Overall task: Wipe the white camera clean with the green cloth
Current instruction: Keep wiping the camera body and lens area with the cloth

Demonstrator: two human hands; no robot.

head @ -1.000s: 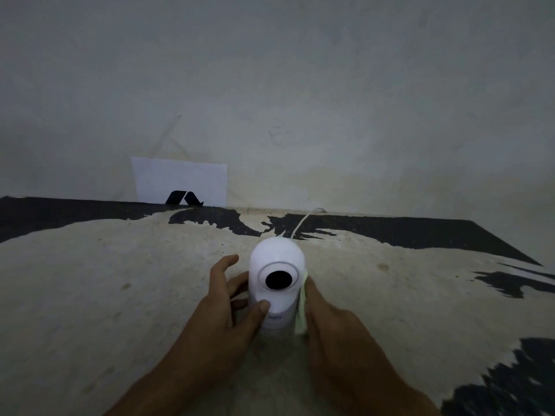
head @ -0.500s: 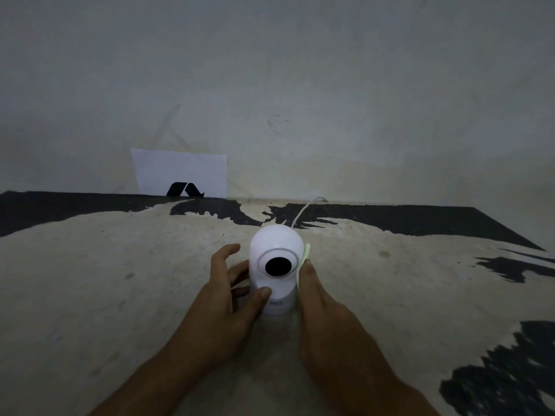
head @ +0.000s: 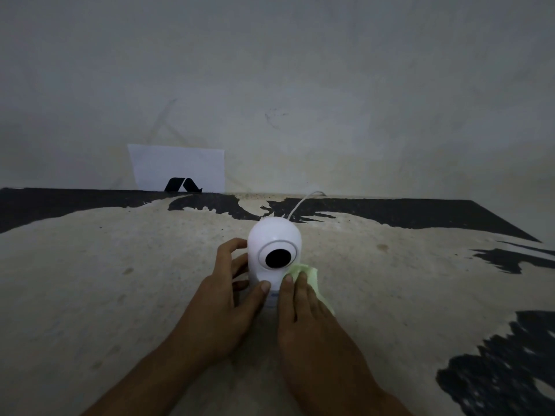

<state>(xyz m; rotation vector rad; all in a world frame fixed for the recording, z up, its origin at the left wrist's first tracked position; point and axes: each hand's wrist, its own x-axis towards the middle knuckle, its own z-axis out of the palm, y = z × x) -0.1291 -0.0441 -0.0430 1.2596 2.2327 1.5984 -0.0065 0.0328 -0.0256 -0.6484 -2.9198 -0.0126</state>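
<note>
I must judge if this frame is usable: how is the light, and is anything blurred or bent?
Head view: dim, even light, no hard shadows; the white camera looks bright with no detail on its dome; the green cloth and both hands are reasonably sharp; the wide lens bows the table edge.

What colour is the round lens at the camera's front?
Black, ringed in white, on the white camera; the head view shows it.
</note>
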